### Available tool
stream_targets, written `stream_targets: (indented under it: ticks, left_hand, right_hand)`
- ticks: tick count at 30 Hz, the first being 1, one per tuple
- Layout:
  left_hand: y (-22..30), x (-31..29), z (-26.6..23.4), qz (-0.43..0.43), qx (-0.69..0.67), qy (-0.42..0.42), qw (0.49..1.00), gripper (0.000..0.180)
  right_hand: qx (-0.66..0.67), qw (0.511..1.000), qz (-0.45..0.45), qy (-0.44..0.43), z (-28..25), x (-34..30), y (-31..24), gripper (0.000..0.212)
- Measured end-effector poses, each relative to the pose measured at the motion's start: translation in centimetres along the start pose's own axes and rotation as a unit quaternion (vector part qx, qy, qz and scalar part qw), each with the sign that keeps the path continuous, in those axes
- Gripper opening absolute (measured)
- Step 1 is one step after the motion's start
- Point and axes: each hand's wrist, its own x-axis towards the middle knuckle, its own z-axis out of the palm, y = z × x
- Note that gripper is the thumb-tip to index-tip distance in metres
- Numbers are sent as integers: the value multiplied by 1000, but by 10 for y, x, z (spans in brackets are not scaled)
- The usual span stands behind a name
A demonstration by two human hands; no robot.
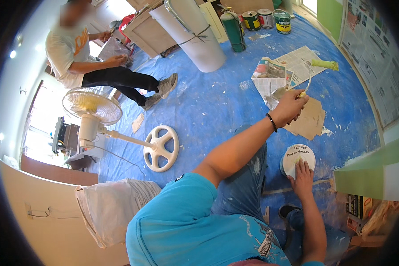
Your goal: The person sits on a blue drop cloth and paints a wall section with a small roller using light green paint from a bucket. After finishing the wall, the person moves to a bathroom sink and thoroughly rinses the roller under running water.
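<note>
My left hand (290,106), with a dark beaded bracelet at its wrist, is closed round the yellow handle of a paint roller (325,64). The roller's thin metal frame points away from me, and its sleeve is coated yellow-green. Behind it, newspaper sheets (302,62) lie on the floor. A piece of brown cardboard (314,119) lies just beyond my left hand. My right hand (302,175) rests with fingers spread on the white lid of a round paint can (292,153). Handwriting and a greenish smear mark the lid.
Blue plastic sheeting (208,111) covers the floor. A white pedestal fan (162,148) lies tipped at left, near a seated person (71,53). Farther back stand a white roll (195,40), a green cylinder (233,31) and several paint cans (282,22). A filled white sack (115,204) sits lower left.
</note>
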Motion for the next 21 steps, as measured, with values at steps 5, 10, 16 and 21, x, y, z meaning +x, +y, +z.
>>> stream_targets:
  ticks: [5,10,16,21]
  left_hand:
    - [-2,1,-1,3,-4,1,1000,45]
    - [-5,2,-2,12,-5,-11,1000,48]
    - [-9,1,3,-1,26,-21,999,48]
    - [-11,-6,11,10,71,-48,996,49]
  right_hand:
    - [-11,1000,13,-8,8,0,-6,88]
    - [-24,1000,8,-18,3,1,-16,84]
    - [65,993,52,-84,-9,12,-7,81]
    - [10,998,-16,56,-5,2,0,82]
